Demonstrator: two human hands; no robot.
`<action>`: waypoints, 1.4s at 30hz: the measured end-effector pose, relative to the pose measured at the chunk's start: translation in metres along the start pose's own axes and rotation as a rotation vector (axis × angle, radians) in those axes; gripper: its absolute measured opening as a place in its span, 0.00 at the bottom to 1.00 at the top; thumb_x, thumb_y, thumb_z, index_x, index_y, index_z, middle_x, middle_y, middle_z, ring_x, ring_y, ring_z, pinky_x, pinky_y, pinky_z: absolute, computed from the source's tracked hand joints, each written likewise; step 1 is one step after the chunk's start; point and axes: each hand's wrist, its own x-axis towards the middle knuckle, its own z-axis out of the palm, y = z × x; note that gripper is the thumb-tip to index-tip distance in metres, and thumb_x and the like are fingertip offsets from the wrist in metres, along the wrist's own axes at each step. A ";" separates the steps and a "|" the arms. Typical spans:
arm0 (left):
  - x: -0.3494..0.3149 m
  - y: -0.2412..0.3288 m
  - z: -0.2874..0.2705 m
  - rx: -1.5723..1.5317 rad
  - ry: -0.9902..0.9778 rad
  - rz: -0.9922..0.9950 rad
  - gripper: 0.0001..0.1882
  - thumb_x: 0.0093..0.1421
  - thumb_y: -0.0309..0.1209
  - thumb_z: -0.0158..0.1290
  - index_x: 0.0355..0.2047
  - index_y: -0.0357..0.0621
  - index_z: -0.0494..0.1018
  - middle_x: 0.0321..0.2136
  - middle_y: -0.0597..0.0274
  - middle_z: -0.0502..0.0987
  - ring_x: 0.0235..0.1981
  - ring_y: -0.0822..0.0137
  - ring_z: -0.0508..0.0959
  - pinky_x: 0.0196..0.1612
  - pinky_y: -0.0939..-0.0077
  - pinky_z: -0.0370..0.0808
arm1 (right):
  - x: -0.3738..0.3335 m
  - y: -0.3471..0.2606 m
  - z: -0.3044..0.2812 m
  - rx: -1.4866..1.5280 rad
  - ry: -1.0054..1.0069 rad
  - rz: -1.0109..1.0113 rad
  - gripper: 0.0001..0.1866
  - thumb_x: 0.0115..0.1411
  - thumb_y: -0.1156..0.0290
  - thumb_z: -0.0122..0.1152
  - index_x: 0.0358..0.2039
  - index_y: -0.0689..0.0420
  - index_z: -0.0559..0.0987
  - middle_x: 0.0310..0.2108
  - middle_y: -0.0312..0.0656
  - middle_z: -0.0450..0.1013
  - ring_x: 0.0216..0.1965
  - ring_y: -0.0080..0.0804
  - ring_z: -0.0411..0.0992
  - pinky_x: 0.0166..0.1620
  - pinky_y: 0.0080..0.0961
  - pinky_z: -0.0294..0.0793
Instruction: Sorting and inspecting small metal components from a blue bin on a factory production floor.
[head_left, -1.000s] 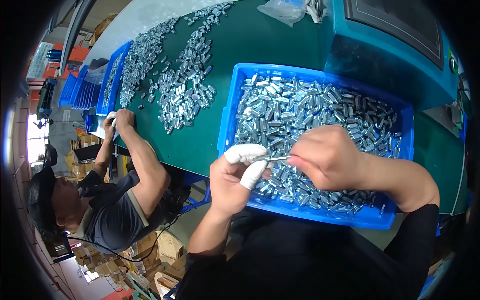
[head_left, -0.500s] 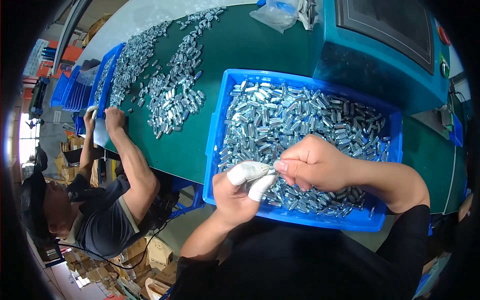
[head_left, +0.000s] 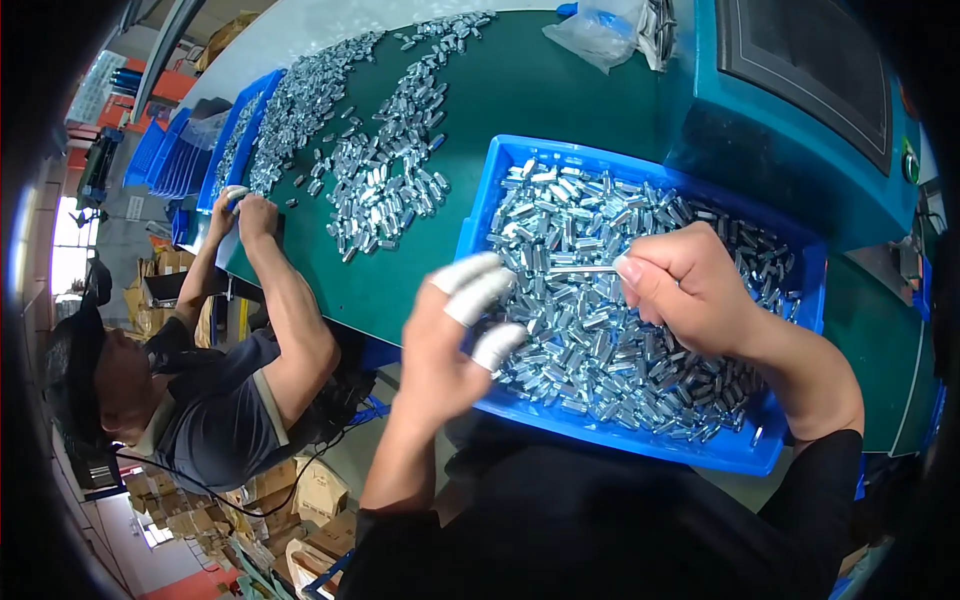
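My right hand (head_left: 690, 288) is closed in a pinch on a thin metal rod (head_left: 585, 269), which points left over the parts. Beneath it lies a blue plastic bin (head_left: 640, 455) heaped with shiny hexagonal metal standoffs (head_left: 590, 340). My left hand (head_left: 445, 340) hovers at the bin's left edge, fingers spread and slightly blurred, with nothing visible in it. White coverings wrap its thumb and two fingers. Whether a standoff sits on the rod cannot be made out.
More standoffs (head_left: 385, 185) lie loose on the green tabletop (head_left: 540, 90). A teal machine (head_left: 790, 130) with a dark panel stands at the back right, near a plastic bag (head_left: 595, 40). At the left, a co-worker (head_left: 220, 380) handles a narrow blue tray (head_left: 240, 130).
My left hand has come away from the right and opened, moving left. My right hand has risen slightly, and the thin rod now shows. The whole view has shifted a little.
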 end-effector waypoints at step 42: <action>-0.032 0.011 0.029 -0.927 0.060 -0.448 0.11 0.57 0.14 0.59 0.40 0.34 0.77 0.39 0.51 0.82 0.36 0.68 0.81 0.40 0.74 0.80 | -0.006 0.011 0.028 -0.139 -0.032 -0.263 0.11 0.63 0.74 0.58 0.22 0.60 0.75 0.17 0.44 0.69 0.18 0.42 0.70 0.23 0.35 0.66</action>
